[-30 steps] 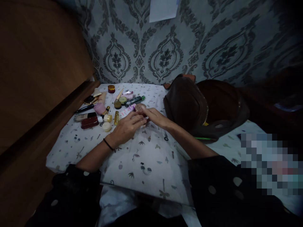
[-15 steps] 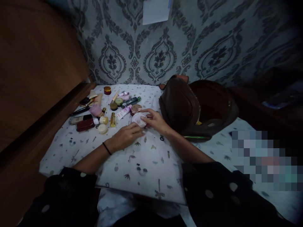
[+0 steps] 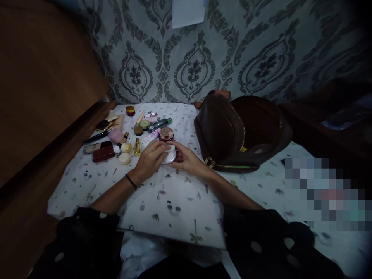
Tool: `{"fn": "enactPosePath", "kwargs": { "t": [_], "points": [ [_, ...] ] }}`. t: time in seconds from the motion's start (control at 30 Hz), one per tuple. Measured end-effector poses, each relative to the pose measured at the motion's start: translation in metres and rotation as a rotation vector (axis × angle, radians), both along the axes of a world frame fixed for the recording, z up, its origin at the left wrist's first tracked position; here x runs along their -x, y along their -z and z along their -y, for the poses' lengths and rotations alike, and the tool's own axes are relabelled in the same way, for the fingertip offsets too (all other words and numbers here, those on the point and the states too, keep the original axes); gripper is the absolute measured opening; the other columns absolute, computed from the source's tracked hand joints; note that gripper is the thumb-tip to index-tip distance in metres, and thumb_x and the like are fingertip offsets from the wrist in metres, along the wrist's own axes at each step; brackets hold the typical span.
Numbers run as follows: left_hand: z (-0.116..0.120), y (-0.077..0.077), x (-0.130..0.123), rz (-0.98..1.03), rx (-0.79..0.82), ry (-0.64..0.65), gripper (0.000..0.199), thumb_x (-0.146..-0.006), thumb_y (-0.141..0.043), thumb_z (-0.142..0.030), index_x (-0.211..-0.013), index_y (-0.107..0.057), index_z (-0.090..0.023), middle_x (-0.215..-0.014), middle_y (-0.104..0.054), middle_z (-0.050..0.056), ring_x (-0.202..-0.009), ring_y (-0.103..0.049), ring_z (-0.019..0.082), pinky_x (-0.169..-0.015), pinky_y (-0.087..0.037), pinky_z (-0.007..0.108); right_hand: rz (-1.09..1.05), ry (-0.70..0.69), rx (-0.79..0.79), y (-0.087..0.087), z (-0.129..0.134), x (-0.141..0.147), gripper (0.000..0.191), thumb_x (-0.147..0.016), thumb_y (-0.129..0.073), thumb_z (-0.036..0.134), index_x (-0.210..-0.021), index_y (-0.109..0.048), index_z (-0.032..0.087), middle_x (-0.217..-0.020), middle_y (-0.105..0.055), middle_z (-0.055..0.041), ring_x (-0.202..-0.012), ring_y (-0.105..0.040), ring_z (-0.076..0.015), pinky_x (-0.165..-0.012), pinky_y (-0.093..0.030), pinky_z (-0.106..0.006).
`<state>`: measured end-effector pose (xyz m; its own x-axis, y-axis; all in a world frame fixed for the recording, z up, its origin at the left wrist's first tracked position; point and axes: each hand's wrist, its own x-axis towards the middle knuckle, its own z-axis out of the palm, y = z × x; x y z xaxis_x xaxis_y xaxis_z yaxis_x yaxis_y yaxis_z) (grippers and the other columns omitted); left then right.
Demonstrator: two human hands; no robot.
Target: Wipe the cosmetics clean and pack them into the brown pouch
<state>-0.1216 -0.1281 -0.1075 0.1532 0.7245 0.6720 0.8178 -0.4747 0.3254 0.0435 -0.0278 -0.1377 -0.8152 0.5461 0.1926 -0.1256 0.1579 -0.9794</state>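
A small round white compact (image 3: 169, 156) is held between both hands over the patterned sheet. My left hand (image 3: 151, 158) has its fingers bent over the compact's upper left side. From the right, my right hand (image 3: 186, 161) grips the compact's edge with curled fingers. Just behind the hands sits a round compact with a pinkish-brown top (image 3: 166, 134). A white and purple tube (image 3: 150, 137) lies beside it, partly behind my left hand. Left of that hand stands a small gold bottle (image 3: 137, 147), near a round cream-coloured jar (image 3: 124, 158).
An open brown leather bag (image 3: 218, 130) sits at the right. Several cosmetics, among them a dark red bottle (image 3: 103, 154) and a green-capped bottle (image 3: 159, 124), lie on the left and back. A wooden panel (image 3: 49, 77) borders the left; patterned wallpaper (image 3: 162, 50) is behind.
My left hand has moved up and right, onto the compact's top. My right hand has shifted lower, round its right side, and the compact has dropped slightly nearer.
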Motion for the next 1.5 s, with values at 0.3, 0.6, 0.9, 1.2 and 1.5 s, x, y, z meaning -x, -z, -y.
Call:
{"fn": "enactPosePath", "kwargs": {
  "t": [0.3, 0.6, 0.9, 1.2, 1.5],
  "points": [
    [0.002, -0.009, 0.015, -0.266, 0.158, -0.2, 0.017, -0.091, -0.049, -0.01, -0.096, -0.065, -0.016, -0.095, -0.061, 0.009, -0.093, -0.057, 0.024, -0.08, -0.05, 0.037, 0.038, 0.11, -0.03, 0.006, -0.001, 0.003, 0.073, -0.061, -0.085, 0.031, -0.125, -0.05, 0.02, -0.105, -0.065, -0.0057, -0.093, -0.066, -0.0195, -0.082, -0.056, -0.034],
    [0.008, -0.029, 0.029, -0.154, 0.433, 0.025, 0.009, -0.084, -0.06, -0.015, -0.09, -0.065, -0.019, -0.086, -0.063, 0.003, -0.078, -0.061, 0.018, -0.069, -0.047, 0.028, 0.032, 0.146, -0.042, 0.01, 0.0, 0.003, 0.074, -0.06, -0.087, 0.036, -0.122, -0.051, 0.02, -0.1, -0.065, -0.0042, -0.087, -0.066, -0.019, -0.08, -0.056, -0.035],
    [0.007, -0.022, 0.009, -0.022, 0.32, 0.065, 0.014, -0.089, -0.056, -0.015, -0.097, -0.066, -0.018, -0.092, -0.064, 0.005, -0.087, -0.063, 0.019, -0.077, -0.049, 0.03, 0.024, 0.13, -0.034, 0.006, 0.003, 0.001, 0.076, -0.06, -0.087, 0.039, -0.123, -0.049, 0.021, -0.103, -0.065, -0.0047, -0.086, -0.065, -0.0181, -0.08, -0.055, -0.034],
    [0.006, -0.024, 0.019, -0.047, 0.349, 0.111, 0.012, -0.088, -0.058, -0.014, -0.096, -0.066, -0.018, -0.094, -0.066, 0.005, -0.088, -0.064, 0.019, -0.079, -0.05, 0.03, 0.032, 0.152, -0.078, 0.007, 0.003, 0.001, 0.072, -0.062, -0.085, 0.036, -0.124, -0.051, 0.02, -0.102, -0.064, -0.0045, -0.085, -0.064, -0.0179, -0.075, -0.054, -0.031],
    [0.004, -0.024, 0.01, 0.041, 0.262, -0.05, 0.019, -0.092, -0.053, -0.017, -0.105, -0.066, -0.016, -0.099, -0.063, 0.008, -0.096, -0.061, 0.02, -0.086, -0.048, 0.032, 0.088, 0.223, -0.335, 0.002, 0.009, -0.002, 0.07, -0.067, -0.081, 0.028, -0.131, -0.053, 0.019, -0.106, -0.064, -0.0058, -0.083, -0.061, -0.0168, -0.072, -0.052, -0.028]
  ]
}}
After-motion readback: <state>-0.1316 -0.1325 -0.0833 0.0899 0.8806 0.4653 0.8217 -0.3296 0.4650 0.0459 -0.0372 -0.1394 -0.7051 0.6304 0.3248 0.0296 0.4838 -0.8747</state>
